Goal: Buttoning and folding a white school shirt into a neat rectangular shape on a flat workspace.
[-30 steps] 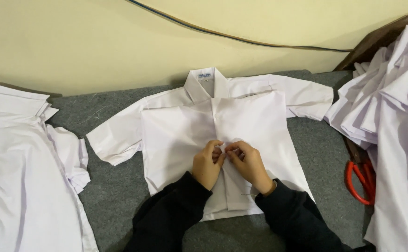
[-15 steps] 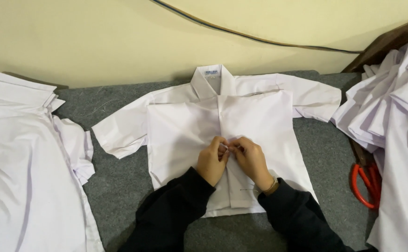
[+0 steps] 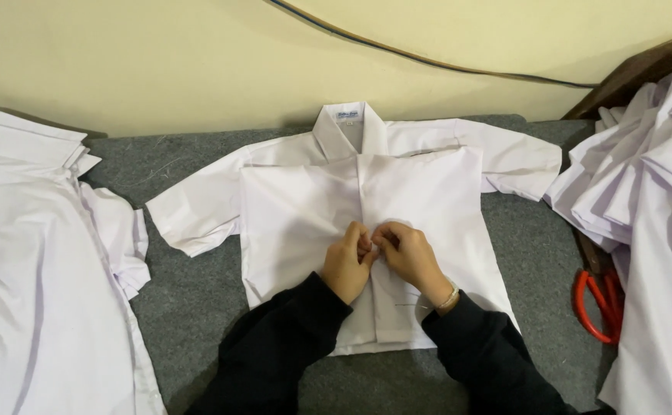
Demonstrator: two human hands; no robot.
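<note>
— Where is the shirt?

— The white shirt lies flat on the grey desk, centre frame, collar up.

— And your hands?

— My left hand and right hand pinch its front placket, fingertips meeting; probably at a button, though it's hidden.

— Anything else?

— Red scissors at lower right.

Pale yellow wall, grey felt tabletop

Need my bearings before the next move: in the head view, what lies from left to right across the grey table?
Stack of white shirts → spread-out white short-sleeved shirt → left hand → right hand → red-handled scissors → heap of white shirts.
</note>
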